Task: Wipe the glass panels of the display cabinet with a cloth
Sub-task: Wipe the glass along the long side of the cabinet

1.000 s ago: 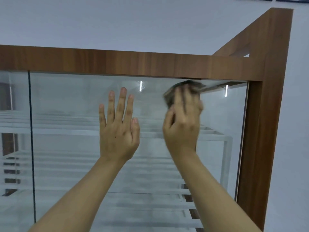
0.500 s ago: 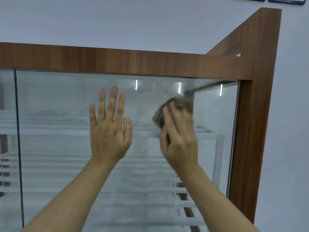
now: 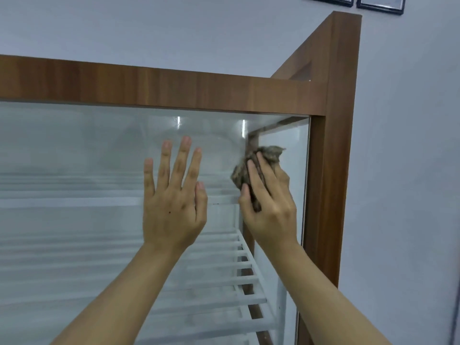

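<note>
A wood-framed display cabinet (image 3: 174,88) fills the view, its front glass panel (image 3: 74,150) hazy with smears. My left hand (image 3: 173,197) lies flat on the glass with fingers straight and spread. To its right, my right hand (image 3: 270,207) grips a crumpled brown-grey cloth (image 3: 267,155) and presses it against the glass near the panel's upper right corner, close to the right wooden post (image 3: 331,170).
White slatted shelves (image 3: 249,267) show behind the glass. A pale wall (image 3: 410,170) stands right of the cabinet, with two dark picture frames (image 3: 353,1) at the top edge of the view.
My right hand swept the cloth down from the top rail, then rightward toward the post. The left hand stays flat on the glass. The view has shifted, hiding the panel's left seam.
</note>
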Demonstrator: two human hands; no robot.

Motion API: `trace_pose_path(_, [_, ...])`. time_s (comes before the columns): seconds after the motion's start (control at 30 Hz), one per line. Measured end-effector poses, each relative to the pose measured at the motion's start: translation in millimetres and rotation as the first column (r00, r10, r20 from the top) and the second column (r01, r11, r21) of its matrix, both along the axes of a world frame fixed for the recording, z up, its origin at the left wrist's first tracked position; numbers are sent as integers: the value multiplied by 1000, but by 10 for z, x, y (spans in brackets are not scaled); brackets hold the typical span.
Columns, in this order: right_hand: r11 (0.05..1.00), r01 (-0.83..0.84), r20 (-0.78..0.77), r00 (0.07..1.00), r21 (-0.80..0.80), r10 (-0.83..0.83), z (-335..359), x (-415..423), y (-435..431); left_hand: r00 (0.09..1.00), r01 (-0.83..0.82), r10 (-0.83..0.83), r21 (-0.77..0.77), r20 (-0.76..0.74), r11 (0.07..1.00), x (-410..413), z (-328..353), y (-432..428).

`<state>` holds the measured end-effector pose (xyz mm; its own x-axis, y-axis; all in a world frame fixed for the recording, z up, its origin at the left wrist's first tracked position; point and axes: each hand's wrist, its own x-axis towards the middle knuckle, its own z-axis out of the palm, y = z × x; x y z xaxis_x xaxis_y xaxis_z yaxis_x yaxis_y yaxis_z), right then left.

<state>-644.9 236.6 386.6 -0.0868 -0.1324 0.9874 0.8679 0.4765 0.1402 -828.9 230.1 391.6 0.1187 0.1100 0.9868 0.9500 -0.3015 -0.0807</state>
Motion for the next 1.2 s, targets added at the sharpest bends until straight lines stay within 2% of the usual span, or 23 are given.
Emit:
trace_pose_path(0.07, [1000, 19, 13, 1000, 9, -19, -73, 170, -9, 1000, -9, 9, -4, 8, 1000, 14, -5, -6])
trace_pose_path(0.13, [1000, 1, -146, 989, 12, 1, 113, 197, 14, 1000, -11, 11, -4, 15, 1000, 26, -11, -10])
trace_pose_path(0.23, [999, -36, -402, 915, 17, 40, 520, -34, 47, 1000, -7, 7, -1, 12, 1000, 17, -10, -4])
trace_pose_path(0.27, [999, -47, -400, 915, 26, 53, 537, -113, 41, 1000, -6, 6, 2, 11, 1000, 10, -13, -2])
trace_pose_path(0.3, [998, -60, -333, 941, 22, 64, 461, -157, 40, 1000, -4, 4, 7, 12, 1000, 7, -14, -1])
trace_pose_path(0.4, [1000, -14, 20, 1000, -23, 15, -134, -39, -1, 1000, 5, -5, 14, 11, 1000, 7, -11, 1])
trace_pose_path(0.43, [1000, 8, 64, 998, -28, -7, -295, 64, -25, 1000, 6, -6, 9, 10, 1000, 9, -14, 1])
trace_pose_path(0.5, [1000, 18, -13, 1000, 0, -18, -286, 211, -16, 1000, -2, 2, 4, 16, 1000, 19, -21, -2])
trace_pose_path(0.6, [999, -11, -257, 966, 35, 20, 298, 164, 62, 1000, -5, 5, -2, 12, 1000, 27, -24, -2])
trace_pose_path(0.67, [998, -26, -348, 936, 60, 45, 588, 55, 97, 1000, -2, 2, -1, 15, 1000, 21, -23, 4])
trace_pose_path(0.73, [998, -49, -316, 947, 46, 61, 385, -28, 75, 1000, -4, 4, -2, 15, 1000, 23, -29, 5])
trace_pose_path(0.87, [993, 19, -69, 997, -116, -27, -1010, -30, -112, 1000, -3, 3, 1, 7, 1000, 6, -29, 0])
trace_pose_path(0.93, [990, 40, -48, 998, -139, -47, -1311, 33, -166, 1000, 4, -4, -1, 12, 1000, 6, -29, -9])
trace_pose_path(1.0, [995, 38, -135, 990, -94, -50, -1039, 62, -102, 1000, 15, -15, -1, 11, 1000, 17, -14, -12])
trace_pose_path(1.1, [1000, -13, -366, 931, -3, 11, -145, 18, 21, 999, 41, -41, -7, 25, 999, 13, -88, -15])
trace_pose_path(1.17, [1000, -16, -401, 916, 9, 18, 77, -7, 60, 998, 64, -63, -23, 31, 998, 7, -314, -41])
trace_pose_path(1.2, [1000, -21, -370, 929, -8, 16, -73, -7, 57, 997, 75, -74, -36, 29, 997, -8, -475, -58])
